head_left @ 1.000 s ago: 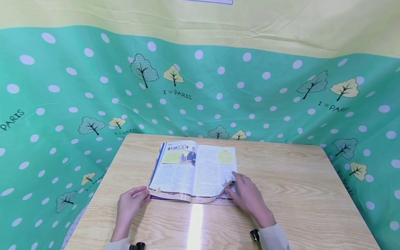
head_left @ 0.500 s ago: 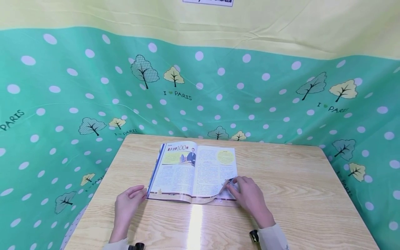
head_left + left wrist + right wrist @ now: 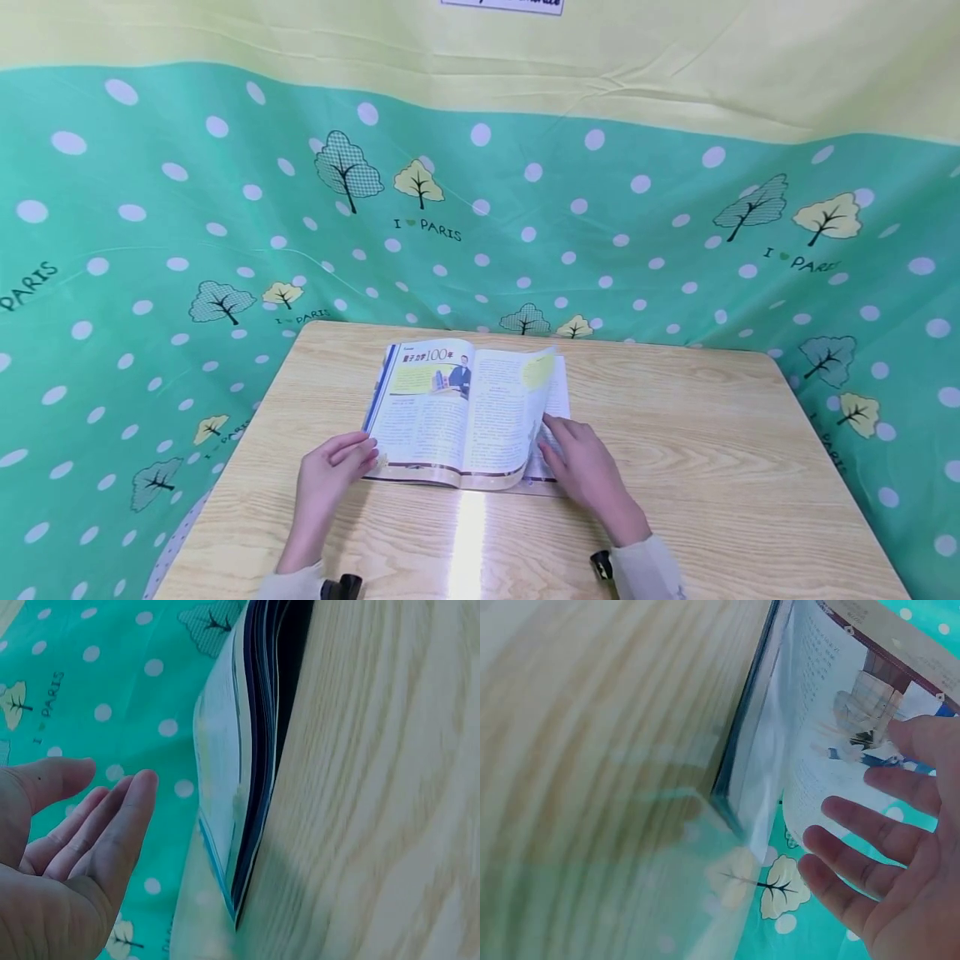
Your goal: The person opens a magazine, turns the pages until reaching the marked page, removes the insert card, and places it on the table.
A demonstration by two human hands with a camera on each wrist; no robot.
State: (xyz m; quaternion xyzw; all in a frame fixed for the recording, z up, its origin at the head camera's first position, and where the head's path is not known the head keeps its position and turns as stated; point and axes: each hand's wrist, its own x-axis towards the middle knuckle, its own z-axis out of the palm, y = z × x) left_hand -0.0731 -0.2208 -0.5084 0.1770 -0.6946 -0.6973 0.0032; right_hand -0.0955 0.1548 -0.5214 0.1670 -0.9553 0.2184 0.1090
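Note:
An open magazine lies on the wooden table, with a printed figure and a large title on its left page. Its right-hand leaf is lifted along the outer edge and curves up toward the spine. Behind that raised edge is my right hand, fingers extended and spread; in the right wrist view the leaf's printed underside faces the fingers. My left hand hovers by the magazine's lower left corner. Seen from the left wrist, its fingers are loosely bent, with nothing between them and a gap to the page stack.
The wooden table extends to both sides of the magazine, with a bright light reflection in front of it. A green dotted curtain with printed trees hangs behind and around the table.
My right hand had the leaf's lower corner at its fingers; now the whole outer edge stands up and leans left. My left hand has moved slightly right, over the magazine's lower left corner.

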